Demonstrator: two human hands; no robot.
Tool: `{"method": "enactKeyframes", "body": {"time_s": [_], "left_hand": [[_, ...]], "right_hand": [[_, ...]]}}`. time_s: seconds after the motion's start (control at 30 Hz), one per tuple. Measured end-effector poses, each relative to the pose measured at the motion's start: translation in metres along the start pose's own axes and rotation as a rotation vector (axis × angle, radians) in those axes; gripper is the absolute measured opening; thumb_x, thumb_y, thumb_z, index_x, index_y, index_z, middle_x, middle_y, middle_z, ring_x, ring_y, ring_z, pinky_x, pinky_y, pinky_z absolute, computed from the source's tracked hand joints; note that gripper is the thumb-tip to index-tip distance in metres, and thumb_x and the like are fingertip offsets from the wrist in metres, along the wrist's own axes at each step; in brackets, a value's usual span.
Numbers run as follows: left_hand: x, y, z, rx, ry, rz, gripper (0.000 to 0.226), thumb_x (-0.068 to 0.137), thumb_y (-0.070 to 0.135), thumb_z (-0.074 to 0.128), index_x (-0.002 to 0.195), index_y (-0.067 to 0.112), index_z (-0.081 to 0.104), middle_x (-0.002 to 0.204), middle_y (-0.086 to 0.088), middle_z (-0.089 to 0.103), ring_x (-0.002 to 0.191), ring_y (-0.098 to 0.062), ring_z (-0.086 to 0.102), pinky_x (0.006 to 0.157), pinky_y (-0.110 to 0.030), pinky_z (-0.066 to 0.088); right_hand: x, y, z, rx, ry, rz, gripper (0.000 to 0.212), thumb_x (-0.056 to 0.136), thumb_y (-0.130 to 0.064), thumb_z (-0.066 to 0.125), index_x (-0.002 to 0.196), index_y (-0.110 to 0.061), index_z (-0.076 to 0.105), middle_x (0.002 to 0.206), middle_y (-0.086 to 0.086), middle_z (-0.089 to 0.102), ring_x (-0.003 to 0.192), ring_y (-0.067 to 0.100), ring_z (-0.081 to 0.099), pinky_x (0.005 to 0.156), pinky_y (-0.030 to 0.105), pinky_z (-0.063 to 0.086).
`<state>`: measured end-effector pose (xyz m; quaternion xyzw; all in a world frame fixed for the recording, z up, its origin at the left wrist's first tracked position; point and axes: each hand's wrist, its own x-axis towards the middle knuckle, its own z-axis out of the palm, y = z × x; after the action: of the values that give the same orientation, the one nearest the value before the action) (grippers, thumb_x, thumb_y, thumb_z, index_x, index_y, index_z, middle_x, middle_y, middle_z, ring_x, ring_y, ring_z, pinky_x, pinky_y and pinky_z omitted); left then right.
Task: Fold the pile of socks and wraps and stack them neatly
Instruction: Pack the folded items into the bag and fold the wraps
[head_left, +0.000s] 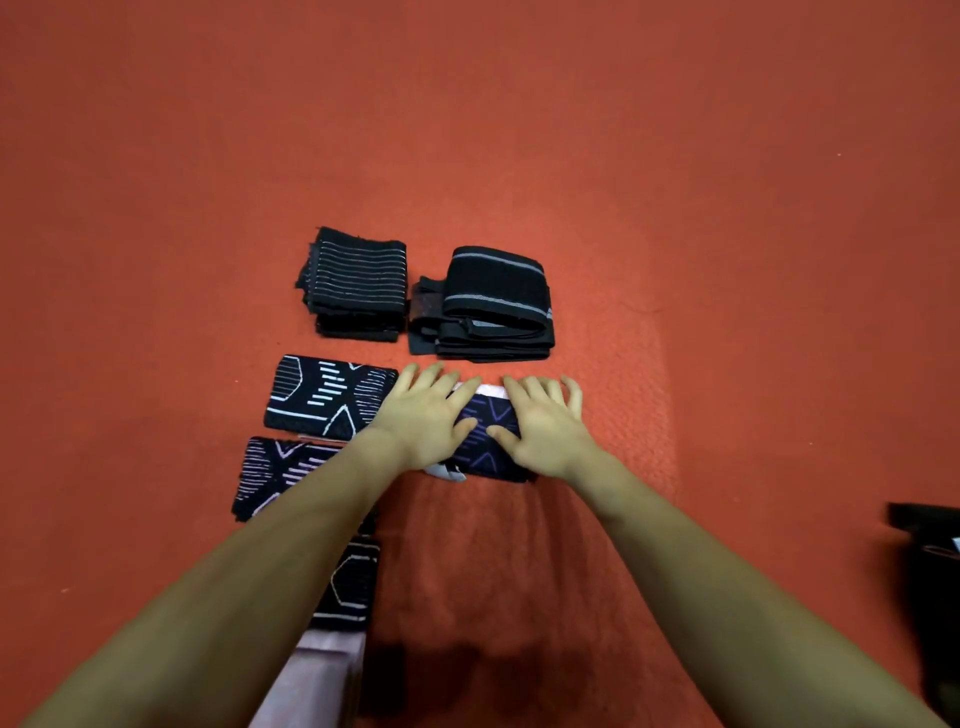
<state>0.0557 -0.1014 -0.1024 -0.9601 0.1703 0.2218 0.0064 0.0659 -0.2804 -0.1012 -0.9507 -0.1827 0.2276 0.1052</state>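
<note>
Pressing flat, the left hand (423, 415) and right hand (543, 428) lay open-fingered on a folded sock (488, 434); folded socks (330, 396) sat left, stacked wraps (496, 304) beyond.

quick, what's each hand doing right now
Left hand: open, fingers straight, pressing flat on the folded sock.
Right hand: open, pressing flat on the same sock.

Folded dark patterned sock (485, 436) flat on orange cloth (675, 208), beside folded stacks.
</note>
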Motion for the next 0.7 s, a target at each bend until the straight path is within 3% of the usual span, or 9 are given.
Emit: {"method": "enactKeyframes", "body": {"time_s": [0.1, 0.17, 0.23, 0.37, 0.43, 0.53, 0.7], "left_hand": [[-0.005, 0.004, 0.004, 0.001, 0.076, 0.037, 0.058, 0.099, 0.042, 0.033, 0.149, 0.013, 0.029, 0.136, -0.014, 0.048, 0.130, -0.034, 0.039, 0.109, -0.048, 0.019], [-0.009, 0.004, 0.005, 0.036, 0.210, 0.088, 0.056, 0.088, 0.041, 0.048, 0.130, 0.006, 0.056, 0.104, -0.017, 0.063, 0.092, -0.037, 0.061, 0.090, -0.049, 0.042], [-0.013, 0.002, 0.011, 0.046, 0.333, 0.117, 0.050, 0.080, 0.042, 0.063, 0.112, 0.004, 0.066, 0.087, -0.014, 0.062, 0.071, -0.033, 0.060, 0.074, -0.044, 0.048], [-0.027, 0.005, 0.013, 0.047, 0.377, 0.118, 0.056, 0.082, 0.051, 0.038, 0.104, 0.008, 0.066, 0.087, -0.010, 0.062, 0.072, -0.028, 0.058, 0.073, -0.040, 0.037], [-0.036, 0.011, 0.013, 0.078, 0.400, 0.136, 0.054, 0.085, 0.048, 0.037, 0.104, 0.007, 0.066, 0.084, -0.008, 0.064, 0.071, -0.028, 0.058, 0.071, -0.038, 0.030], [-0.050, 0.027, 0.009, 0.139, 0.497, 0.147, 0.050, 0.089, 0.047, 0.038, 0.108, 0.008, 0.062, 0.081, -0.006, 0.063, 0.072, -0.028, 0.058, 0.069, -0.038, 0.029], [-0.058, 0.077, -0.012, 0.063, 0.551, 0.189, 0.046, 0.092, 0.051, 0.037, 0.119, 0.014, 0.046, 0.090, -0.005, 0.063, 0.079, -0.026, 0.061, 0.077, -0.039, 0.032]], "right_hand": [[-0.004, -0.003, 0.000, -0.036, 0.009, 0.006, 0.062, 0.092, -0.048, 0.049, 0.140, -0.012, 0.035, 0.136, 0.007, 0.039, 0.129, 0.027, 0.029, 0.112, 0.043, 0.002], [-0.008, -0.004, 0.000, -0.030, 0.035, -0.012, 0.054, 0.091, -0.046, 0.052, 0.132, -0.012, 0.041, 0.133, 0.007, 0.042, 0.130, 0.026, 0.030, 0.112, 0.043, -0.001], [-0.015, -0.004, 0.003, -0.007, 0.077, -0.057, 0.050, 0.091, -0.042, 0.056, 0.127, -0.010, 0.044, 0.131, 0.007, 0.047, 0.132, 0.025, 0.033, 0.112, 0.044, -0.004], [-0.036, -0.006, 0.015, -0.013, 0.272, -0.119, 0.043, 0.078, -0.036, 0.072, 0.108, -0.007, 0.060, 0.092, 0.005, 0.066, 0.093, 0.025, 0.064, 0.102, 0.045, 0.012], [-0.047, -0.007, 0.017, -0.046, 0.343, -0.135, 0.043, 0.077, -0.043, 0.062, 0.103, -0.009, 0.066, 0.083, 0.003, 0.066, 0.083, 0.023, 0.066, 0.096, 0.046, 0.020], [-0.069, 0.000, 0.012, -0.112, 0.447, -0.164, 0.046, 0.080, -0.047, 0.045, 0.102, -0.013, 0.067, 0.082, 0.001, 0.064, 0.089, 0.022, 0.065, 0.094, 0.045, 0.024], [-0.120, 0.034, -0.003, -0.162, 0.603, -0.135, 0.045, 0.084, -0.047, 0.044, 0.106, -0.016, 0.068, 0.085, 0.000, 0.065, 0.100, 0.021, 0.065, 0.092, 0.043, 0.024]]}}
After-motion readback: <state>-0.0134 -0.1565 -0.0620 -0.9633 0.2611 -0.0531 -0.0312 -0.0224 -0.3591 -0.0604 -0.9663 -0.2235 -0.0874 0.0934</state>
